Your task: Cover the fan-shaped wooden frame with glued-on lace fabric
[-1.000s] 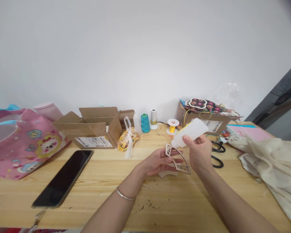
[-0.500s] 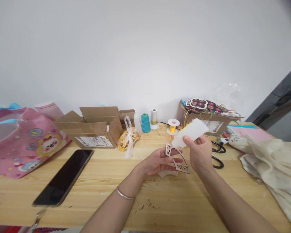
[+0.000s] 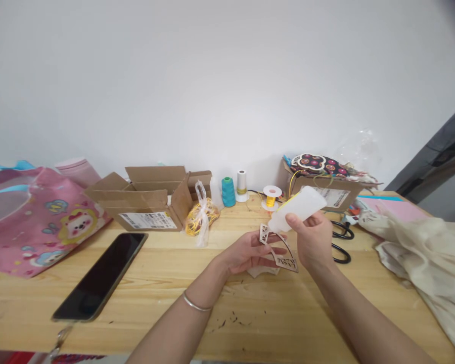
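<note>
My left hand [image 3: 246, 253] holds a thin laser-cut wooden piece [image 3: 278, 247], arched with cut-out patterns, pinched between its fingers above the wooden table [image 3: 155, 283]. My right hand [image 3: 313, 237] grips a white squeeze bottle [image 3: 298, 207], tilted so its nozzle points down at the upper left end of the wooden piece. Another flat wooden piece [image 3: 263, 271] lies on the table just under my left hand.
A black phone [image 3: 100, 275] lies at left. Behind it stand an open cardboard box [image 3: 147, 199], a pink cartoon bag [image 3: 34, 222], a bag of yellow bands [image 3: 200, 215], thread spools [image 3: 228, 191], a second box [image 3: 326, 189], black scissors [image 3: 339, 242] and beige cloth [image 3: 428, 258].
</note>
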The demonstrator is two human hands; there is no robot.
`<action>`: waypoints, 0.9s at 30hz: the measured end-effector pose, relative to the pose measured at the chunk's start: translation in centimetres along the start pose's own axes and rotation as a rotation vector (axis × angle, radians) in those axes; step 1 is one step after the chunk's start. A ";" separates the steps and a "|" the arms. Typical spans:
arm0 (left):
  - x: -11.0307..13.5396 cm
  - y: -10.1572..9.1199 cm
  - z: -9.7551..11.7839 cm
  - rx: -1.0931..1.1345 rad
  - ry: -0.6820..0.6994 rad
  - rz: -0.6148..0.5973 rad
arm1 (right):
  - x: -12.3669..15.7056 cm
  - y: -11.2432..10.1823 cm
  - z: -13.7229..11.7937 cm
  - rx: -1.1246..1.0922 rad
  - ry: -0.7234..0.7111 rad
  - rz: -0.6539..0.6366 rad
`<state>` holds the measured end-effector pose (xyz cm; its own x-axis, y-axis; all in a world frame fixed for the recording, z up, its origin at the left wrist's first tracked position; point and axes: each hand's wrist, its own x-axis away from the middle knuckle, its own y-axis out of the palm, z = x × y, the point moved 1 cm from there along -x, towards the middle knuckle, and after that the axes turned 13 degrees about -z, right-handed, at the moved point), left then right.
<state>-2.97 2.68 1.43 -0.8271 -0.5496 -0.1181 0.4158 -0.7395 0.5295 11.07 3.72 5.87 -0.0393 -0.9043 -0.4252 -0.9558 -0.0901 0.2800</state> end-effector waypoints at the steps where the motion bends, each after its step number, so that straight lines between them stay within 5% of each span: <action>1: 0.0 0.0 0.0 0.002 -0.003 0.003 | 0.0 0.0 0.0 0.000 0.000 -0.001; 27: 0.0 0.0 0.0 -0.010 0.000 0.016 | 0.4 0.5 -0.4 0.001 0.035 -0.050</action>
<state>-2.96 2.71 1.46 -0.8203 -0.5613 -0.1097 0.4328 -0.7346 0.5224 10.66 3.10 6.21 0.0185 -0.9127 -0.4081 -0.9566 -0.1349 0.2583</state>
